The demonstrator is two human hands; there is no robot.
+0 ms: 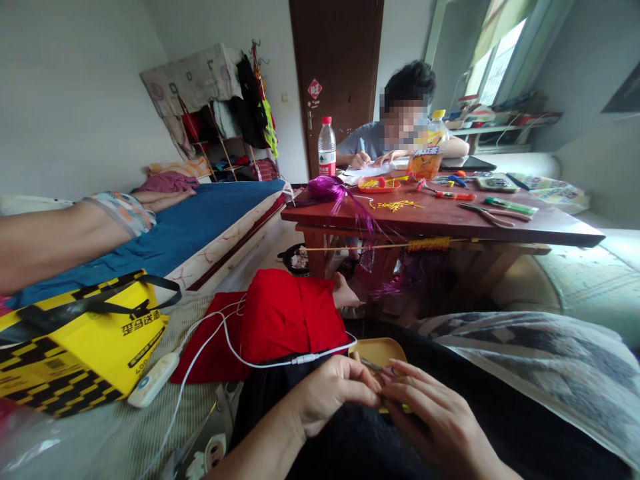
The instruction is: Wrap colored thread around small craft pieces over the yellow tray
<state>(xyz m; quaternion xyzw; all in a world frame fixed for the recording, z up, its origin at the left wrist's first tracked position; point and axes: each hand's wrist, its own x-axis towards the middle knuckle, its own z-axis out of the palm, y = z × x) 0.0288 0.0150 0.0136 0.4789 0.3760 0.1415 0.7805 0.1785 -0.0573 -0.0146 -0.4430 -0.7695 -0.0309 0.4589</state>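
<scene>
My left hand and my right hand meet fingertip to fingertip above my dark-clothed lap. The left thumb and index finger are pinched together. My right fingers are bent inward and pressed close to the left fingertips, its thumb largely hidden. Whatever lies between them is too small or covered to name. Just behind the hands sits a yellow tray, partly covered by them. In it lies what looks like a pair of scissors, mostly behind my fingers. A white cable with an inline connector runs close by on the left.
Red cloth lies ahead, with a yellow-black bag and white power strip leftward. The wooden table bears pliers, purple strands, yellow sticks and bottles. Another person writes behind it; someone lies on the bed.
</scene>
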